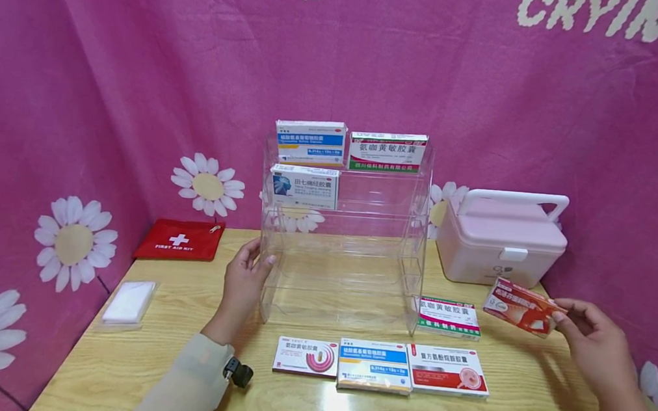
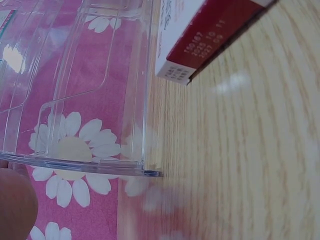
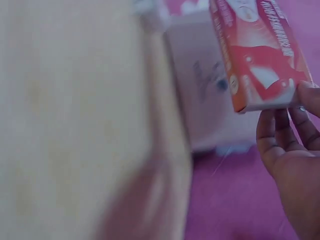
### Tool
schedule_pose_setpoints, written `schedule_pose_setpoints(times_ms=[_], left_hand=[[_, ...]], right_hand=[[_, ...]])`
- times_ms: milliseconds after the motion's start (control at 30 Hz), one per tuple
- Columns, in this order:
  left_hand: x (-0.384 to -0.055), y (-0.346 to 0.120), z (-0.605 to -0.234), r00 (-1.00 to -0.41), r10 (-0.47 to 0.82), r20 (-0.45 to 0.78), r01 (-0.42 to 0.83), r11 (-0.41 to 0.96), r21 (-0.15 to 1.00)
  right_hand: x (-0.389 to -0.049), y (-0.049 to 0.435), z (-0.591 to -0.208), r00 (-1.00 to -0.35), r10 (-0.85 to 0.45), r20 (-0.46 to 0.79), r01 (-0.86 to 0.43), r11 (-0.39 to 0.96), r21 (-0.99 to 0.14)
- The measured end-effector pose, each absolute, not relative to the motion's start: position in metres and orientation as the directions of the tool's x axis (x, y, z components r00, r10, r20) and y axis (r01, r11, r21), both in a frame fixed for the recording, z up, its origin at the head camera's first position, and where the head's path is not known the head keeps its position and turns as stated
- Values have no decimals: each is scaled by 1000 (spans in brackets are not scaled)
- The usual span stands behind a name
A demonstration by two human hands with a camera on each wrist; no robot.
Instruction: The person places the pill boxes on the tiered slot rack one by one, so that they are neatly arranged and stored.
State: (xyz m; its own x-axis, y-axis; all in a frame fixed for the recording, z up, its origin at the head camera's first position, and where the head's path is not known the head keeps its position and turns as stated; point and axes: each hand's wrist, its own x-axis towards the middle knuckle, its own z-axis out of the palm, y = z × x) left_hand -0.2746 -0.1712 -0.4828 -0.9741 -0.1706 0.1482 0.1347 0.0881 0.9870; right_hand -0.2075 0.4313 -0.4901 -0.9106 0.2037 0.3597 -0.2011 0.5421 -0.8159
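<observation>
A clear plastic display rack [image 1: 334, 281] with stepped shelves stands mid-table, and my left hand [image 1: 246, 283] holds its left side panel between thumb and fingers. In the left wrist view the thumb [image 2: 17, 205] shows beside the panel's edge, the other fingers mostly hidden. My right hand [image 1: 593, 339] pinches one end of a red medicine box [image 1: 522, 307], held above the table at the right. The right wrist view shows that red box tilted, thumb on its face and fingers beneath. Two boxes fill the rack's top shelf; a white-and-blue box [image 1: 304, 187] sits below them at left.
A green-and-white box [image 1: 448, 318] lies by the rack's right foot. Three boxes lie in front: white-pink [image 1: 305, 356], blue-white [image 1: 375, 366], red-white [image 1: 448, 371]. A pink lidded case [image 1: 501, 247] stands behind right. A red first aid pouch [image 1: 180, 240] and white packet [image 1: 128, 302] lie left.
</observation>
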Motion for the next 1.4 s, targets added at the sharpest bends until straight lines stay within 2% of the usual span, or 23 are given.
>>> schedule_pose_setpoints(times_ms=[100,267,333,400,633,767,900,1133,1400], left_hand=[[-275,-171,-482,-976,-169,136,122,91,988],[-275,-171,-482,-975,-172,143,129,90,988],[-275,-170,-482,-974,-176,143,129,92,987],[-274,-171,-482,-976,-174,134,119,96,988],[-274,-173,-483,-981,-168,98,81,101,992],[-275,-172,-483,-980,-168,110,96,90,991],[-275,-172,-482,-978,-175,118,102,94,990],[-276,-171,-482,-980,-171,99,83,102,991],[-274,-172,-480,-980,-177,91,75,96,993]], right_hand=[[-219,415,-466,-902,191,387,-281,422,-862],[-246,367,-416,-879,115,464,-461,53,-886],[-256,343,-394,-873,88,479,-481,8,-877],[-267,320,-373,-867,52,495,-495,23,-869],[-300,246,-317,-854,-4,521,-500,289,-816],[-316,216,-301,-861,-28,508,-488,329,-809],[-330,197,-292,-871,-46,488,-468,378,-799],[-342,185,-292,-886,-70,458,-418,550,-723],[-348,179,-304,-873,-88,480,-430,604,-671]])
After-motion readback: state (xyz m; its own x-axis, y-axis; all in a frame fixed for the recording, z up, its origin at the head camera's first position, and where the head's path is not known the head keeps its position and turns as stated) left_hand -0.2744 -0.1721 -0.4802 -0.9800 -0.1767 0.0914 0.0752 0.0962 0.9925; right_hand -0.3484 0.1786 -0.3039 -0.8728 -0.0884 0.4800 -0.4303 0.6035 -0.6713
